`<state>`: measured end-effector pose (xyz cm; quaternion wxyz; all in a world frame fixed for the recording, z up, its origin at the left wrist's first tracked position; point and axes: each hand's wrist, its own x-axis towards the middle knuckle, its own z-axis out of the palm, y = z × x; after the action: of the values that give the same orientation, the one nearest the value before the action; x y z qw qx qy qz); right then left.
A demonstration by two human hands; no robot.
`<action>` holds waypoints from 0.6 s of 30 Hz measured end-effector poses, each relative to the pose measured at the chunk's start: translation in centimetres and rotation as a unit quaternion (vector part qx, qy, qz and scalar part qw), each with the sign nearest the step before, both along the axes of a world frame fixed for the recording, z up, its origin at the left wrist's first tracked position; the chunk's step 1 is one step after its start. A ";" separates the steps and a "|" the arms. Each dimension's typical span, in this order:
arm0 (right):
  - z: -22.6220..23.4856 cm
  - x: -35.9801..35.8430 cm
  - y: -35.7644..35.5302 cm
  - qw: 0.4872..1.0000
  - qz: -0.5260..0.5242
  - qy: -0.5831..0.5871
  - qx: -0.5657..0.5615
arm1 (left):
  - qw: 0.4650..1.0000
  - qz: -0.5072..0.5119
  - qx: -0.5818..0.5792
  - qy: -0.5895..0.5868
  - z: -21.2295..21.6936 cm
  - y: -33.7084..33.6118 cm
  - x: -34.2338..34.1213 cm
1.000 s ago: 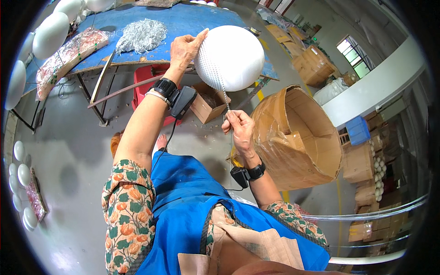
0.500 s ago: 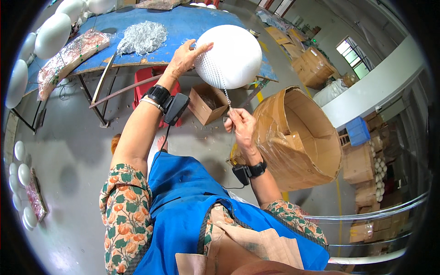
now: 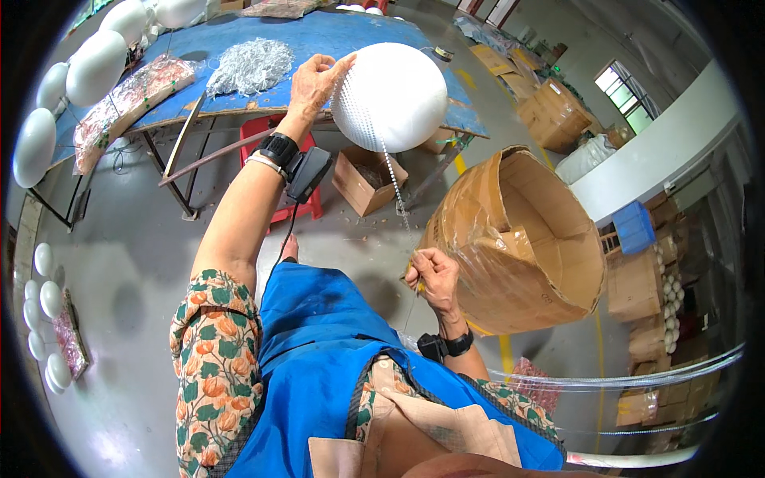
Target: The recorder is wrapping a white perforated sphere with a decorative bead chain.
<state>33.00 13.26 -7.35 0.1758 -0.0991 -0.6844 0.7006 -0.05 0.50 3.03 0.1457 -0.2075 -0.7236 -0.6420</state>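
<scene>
Our right hand has dropped lower and nearer to us since the earlier frame, so a longer run of beaded strand now stretches between it and the white ball. We see the strand's long axis slope from the ball's underside down and slightly rightward, nearly straight, to our right hand, whose fingers are curled closed with the thumb pinching it. Our left hand is half open, fingers bent, a fingertip against the ball's upper left edge; we cannot tell whether it bears any weight.

We have the ball in front of us, beyond our hands, near the table's front edge. Being round, it shows no clear long axis; its beaded patch faces left, in fine, knobbly rows, while the rest is smooth white. The strand is thin, pale and silvery. Behind, a tangled, stringy silver pile lies on the scuffed blue table. To our right gapes a big brown cardboard box, ragged-rimmed and glossy with tape.
</scene>
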 end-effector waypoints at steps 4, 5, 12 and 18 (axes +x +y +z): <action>-0.8 -1.3 0.3 0.999 0.004 -0.002 -0.037 | 1.000 0.005 -0.008 -0.026 0.4 0.1 -0.1; -1.0 -1.6 0.4 0.999 0.003 -0.002 -0.038 | 1.000 0.015 -0.005 -0.016 0.3 0.2 -0.3; -1.7 -3.4 0.6 0.998 -0.009 -0.001 -0.058 | 0.996 -0.006 -0.081 -0.046 0.2 0.3 -0.6; -2.1 -5.5 0.9 0.998 0.014 0.011 -0.055 | 0.970 -0.146 -0.137 0.140 -0.8 -0.7 0.3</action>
<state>27.53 14.20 -9.47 0.1679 -0.0913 -0.6442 0.7406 0.30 -0.21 2.23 0.1205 -0.4162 -0.7393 -0.5154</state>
